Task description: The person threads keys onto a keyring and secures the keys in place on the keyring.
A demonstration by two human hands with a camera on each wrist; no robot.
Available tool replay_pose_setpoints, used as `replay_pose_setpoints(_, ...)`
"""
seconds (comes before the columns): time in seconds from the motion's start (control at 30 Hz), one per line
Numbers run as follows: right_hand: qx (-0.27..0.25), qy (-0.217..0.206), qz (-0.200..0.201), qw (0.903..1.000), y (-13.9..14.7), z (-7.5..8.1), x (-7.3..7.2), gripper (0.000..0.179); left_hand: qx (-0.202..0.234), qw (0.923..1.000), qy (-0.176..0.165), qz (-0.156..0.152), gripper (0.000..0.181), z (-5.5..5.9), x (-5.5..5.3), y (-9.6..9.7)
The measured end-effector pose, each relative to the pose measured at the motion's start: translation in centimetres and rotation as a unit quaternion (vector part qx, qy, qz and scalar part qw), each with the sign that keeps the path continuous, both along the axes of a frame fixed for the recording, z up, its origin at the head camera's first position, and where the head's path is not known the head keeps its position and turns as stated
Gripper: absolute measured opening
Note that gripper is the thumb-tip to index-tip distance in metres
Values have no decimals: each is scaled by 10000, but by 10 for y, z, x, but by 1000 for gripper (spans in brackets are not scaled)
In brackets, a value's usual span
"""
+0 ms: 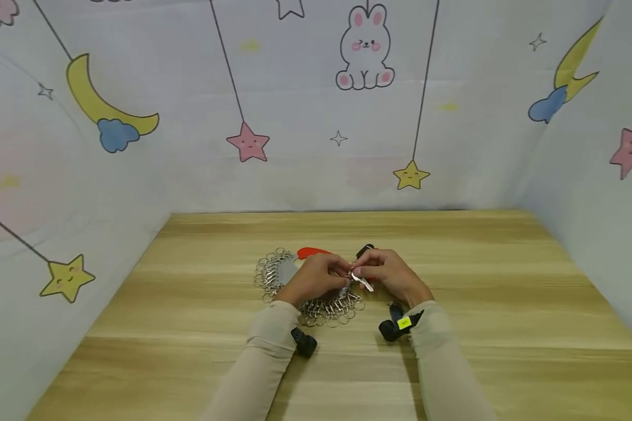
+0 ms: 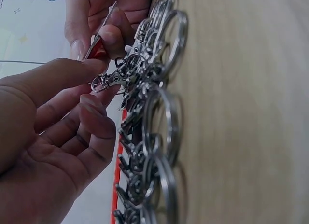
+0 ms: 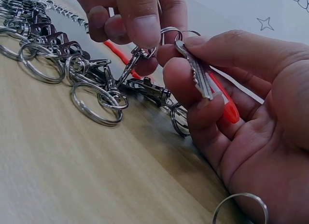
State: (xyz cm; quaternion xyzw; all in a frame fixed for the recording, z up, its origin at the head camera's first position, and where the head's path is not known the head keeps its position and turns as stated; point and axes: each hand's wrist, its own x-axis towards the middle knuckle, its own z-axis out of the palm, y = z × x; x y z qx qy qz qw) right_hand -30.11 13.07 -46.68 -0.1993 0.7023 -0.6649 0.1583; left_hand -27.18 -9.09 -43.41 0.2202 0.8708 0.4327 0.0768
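Observation:
My left hand pinches a split key ring that hangs from a silver swivel clasp. My right hand holds a silver key between thumb and fingers, its head at the ring. Whether the ring passes through the key's hole I cannot tell. Behind the key, a small red piece lies against the right fingers. Many more clasps with rings stand in a curved row around a grey disc-like board, partly hidden by the left hand. A red curved part shows behind that hand.
A black object sits just behind the right hand. The wrists carry black cameras, the right one with a yellow label. Under everything is a wood-grain tabletop, with printed cloth walls at the back and sides.

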Motion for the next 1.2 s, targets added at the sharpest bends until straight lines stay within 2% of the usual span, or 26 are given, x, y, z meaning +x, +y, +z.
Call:
replay_pose_setpoints(0.13, 205, 42, 97, 9997, -4, -1, 0, 19, 13, 9999, -73, 156, 17, -2, 0, -4)
replay_pose_setpoints(0.2, 232, 26, 37, 9997, -5, -2, 1, 20, 8, 10000, -36, 76, 17, -3, -1, -5)
replay_pose_setpoints(0.3, 102, -105, -221, 9996, 9, -4, 6, 18, -50, 9997, -2, -238, 18, -2, -6, 8)
replay_pose_setpoints(0.37, 85, -92, -231, 9997, 11, -5, 7, 19, -97, 9995, -31, -300, 18, -3, -7, 10)
replay_pose_setpoints(0.57, 275, 206, 49, 9994, -7, -3, 3, 27, -204, 9998, -25, 36, 16, -4, -1, -8)
replay_pose_setpoints(0.8, 417, 216, 7, 9989, -8, -1, 3, 27, -134, 9999, -16, 46, 16, -5, -2, -9)
replay_pose_setpoints(1.2, 350, 76, -13, 9994, -7, -1, 4, 24, 32, 9999, -88, 71, 12, -5, 0, -8)
